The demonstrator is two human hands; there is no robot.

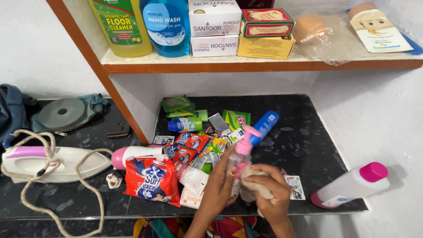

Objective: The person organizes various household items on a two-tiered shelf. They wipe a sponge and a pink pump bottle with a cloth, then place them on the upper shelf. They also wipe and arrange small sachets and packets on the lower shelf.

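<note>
My left hand [218, 185] grips a clear pump bottle with a pink pump top [243, 147], held upright over the dark stone counter [308, 145]. My right hand [269, 194] presses a beige cloth [255, 187] against the bottle's lower body. A blue tube [264, 125] lies just behind the pump top. A pile of small sachets and packets [198, 143] lies to the left of the bottle. A red detergent pouch [152, 180] rests at the front left of the pile.
A white bottle with a pink cap [352, 185] lies on its side at the right. A white iron with a coiled cord [48, 163] sits on the left. The shelf above [264, 64] holds a yellow cleaner bottle, a blue hand-wash bottle and soap boxes.
</note>
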